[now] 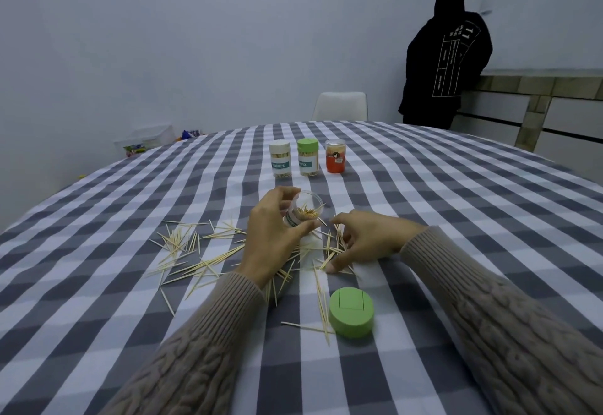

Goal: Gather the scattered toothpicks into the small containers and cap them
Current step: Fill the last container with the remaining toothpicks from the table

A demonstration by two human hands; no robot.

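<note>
My left hand (272, 235) grips a small clear container (305, 209), uncapped and tilted toward me, with some toothpicks inside. Just to its right my right hand (362, 240) hovers low over the cloth, fingers curled onto a bunch of toothpicks (336, 245). Many loose toothpicks (192, 251) lie scattered on the checked tablecloth, mostly left of and below my hands. A green cap (351, 316) lies flat on the cloth near me, with a few toothpicks beside it.
Three capped containers stand in a row farther back: a white-capped one (280, 158), a green-capped one (307, 157) and an orange one (335, 156). A white chair (341, 106) stands behind the table. A person in black (447, 55) stands at the back right by a counter.
</note>
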